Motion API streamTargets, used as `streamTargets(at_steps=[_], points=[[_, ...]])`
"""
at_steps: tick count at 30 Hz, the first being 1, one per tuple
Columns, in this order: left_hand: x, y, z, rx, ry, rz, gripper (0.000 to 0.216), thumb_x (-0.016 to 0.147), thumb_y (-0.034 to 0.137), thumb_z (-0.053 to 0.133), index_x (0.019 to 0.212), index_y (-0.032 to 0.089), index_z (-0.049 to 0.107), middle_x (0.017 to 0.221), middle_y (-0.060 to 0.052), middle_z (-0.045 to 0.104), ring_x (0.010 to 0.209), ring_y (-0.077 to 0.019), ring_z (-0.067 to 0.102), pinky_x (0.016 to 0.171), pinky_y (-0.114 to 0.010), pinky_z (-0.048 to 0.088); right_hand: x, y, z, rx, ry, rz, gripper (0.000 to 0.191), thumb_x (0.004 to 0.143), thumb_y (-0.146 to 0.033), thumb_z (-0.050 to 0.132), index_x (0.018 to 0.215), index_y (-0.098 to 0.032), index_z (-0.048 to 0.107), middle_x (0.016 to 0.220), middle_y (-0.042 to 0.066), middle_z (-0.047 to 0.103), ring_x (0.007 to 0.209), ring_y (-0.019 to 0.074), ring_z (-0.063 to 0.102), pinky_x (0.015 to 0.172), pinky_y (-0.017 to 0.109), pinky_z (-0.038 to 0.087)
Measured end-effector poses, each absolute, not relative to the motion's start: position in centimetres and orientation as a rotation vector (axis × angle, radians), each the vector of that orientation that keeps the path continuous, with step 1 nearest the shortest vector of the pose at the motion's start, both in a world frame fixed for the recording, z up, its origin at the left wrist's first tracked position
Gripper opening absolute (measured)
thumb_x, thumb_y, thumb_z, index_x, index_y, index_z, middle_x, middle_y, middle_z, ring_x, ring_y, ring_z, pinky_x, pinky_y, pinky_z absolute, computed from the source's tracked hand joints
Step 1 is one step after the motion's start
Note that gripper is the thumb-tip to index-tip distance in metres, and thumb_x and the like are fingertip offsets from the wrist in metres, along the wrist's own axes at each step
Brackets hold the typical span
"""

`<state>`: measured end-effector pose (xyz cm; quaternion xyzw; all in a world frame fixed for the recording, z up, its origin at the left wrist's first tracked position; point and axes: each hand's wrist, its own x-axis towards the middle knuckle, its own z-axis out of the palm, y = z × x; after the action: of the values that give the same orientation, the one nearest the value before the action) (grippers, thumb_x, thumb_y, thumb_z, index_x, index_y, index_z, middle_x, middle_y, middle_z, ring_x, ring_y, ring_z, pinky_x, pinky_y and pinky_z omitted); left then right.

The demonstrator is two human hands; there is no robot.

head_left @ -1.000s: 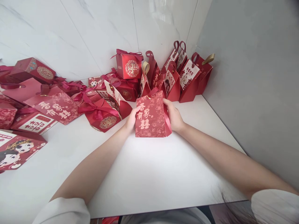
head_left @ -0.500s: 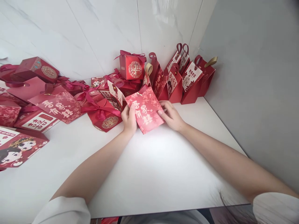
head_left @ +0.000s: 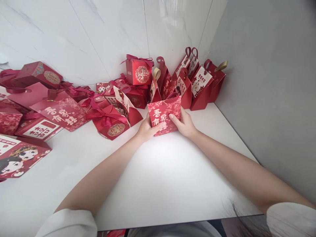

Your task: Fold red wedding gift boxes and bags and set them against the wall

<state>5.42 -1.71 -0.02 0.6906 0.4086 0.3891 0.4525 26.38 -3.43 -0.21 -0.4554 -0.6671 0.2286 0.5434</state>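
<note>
Between both hands I hold a red paper gift box (head_left: 165,108) with pale Chinese characters and a flower print on its front. My left hand (head_left: 146,129) grips its lower left side, thumb across the front. On the right side, my right hand (head_left: 183,123) is closed on it, thumb on the front face and fingers hidden behind. A dark red ribbon handle folds at the box's top. Just left of my left hand lies a red box with a ribbon bow and round gold emblem (head_left: 116,129).
Several upright red gift boxes with loop handles (head_left: 202,86) stand against the wall at the back right. A heap of red boxes (head_left: 53,112) covers the left of the white table (head_left: 172,184). A grey panel (head_left: 266,82) rises along the right edge.
The held box has moved to the right and turned more upright, its face now squarer to me. My left hand has shifted right with it, its thumb now lower across the front.
</note>
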Motion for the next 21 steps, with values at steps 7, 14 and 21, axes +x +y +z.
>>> streamTargets(at_steps=[7, 14, 21], points=[[5.35, -1.63, 0.11, 1.681, 1.038, 0.963, 0.064, 0.077, 0.045, 0.083, 0.132, 0.023, 0.058, 0.125, -0.009, 0.073, 0.118, -0.0317, 0.068, 0.099, -0.045, 0.054, 26.46, -3.16, -0.55, -1.129, -1.562, 0.647, 0.047, 0.092, -0.064, 0.059, 0.115, -0.022, 0.061, 0.118, 0.010, 0.076, 0.105, 0.0318, 0.071, 0.092, 0.046, 0.058], [5.51, -1.77, 0.40, 1.674, 1.040, 0.966, 0.058, 0.077, 0.046, 0.082, 0.126, 0.021, 0.062, 0.123, -0.010, 0.073, 0.115, -0.0320, 0.069, 0.096, -0.044, 0.055, 26.44, -3.19, -0.57, -1.130, -1.555, 0.644, 0.048, 0.092, -0.066, 0.058, 0.112, -0.023, 0.062, 0.114, 0.010, 0.076, 0.102, 0.0319, 0.072, 0.090, 0.047, 0.058], [5.56, -1.94, 0.66, 1.656, 1.034, 0.963, 0.056, 0.076, 0.042, 0.083, 0.124, 0.021, 0.063, 0.124, -0.009, 0.073, 0.116, -0.0306, 0.069, 0.098, -0.043, 0.055, 26.51, -3.18, -0.59, -1.155, -1.547, 0.668, 0.049, 0.091, -0.066, 0.059, 0.114, -0.023, 0.061, 0.118, 0.010, 0.076, 0.106, 0.0333, 0.071, 0.092, 0.048, 0.057]])
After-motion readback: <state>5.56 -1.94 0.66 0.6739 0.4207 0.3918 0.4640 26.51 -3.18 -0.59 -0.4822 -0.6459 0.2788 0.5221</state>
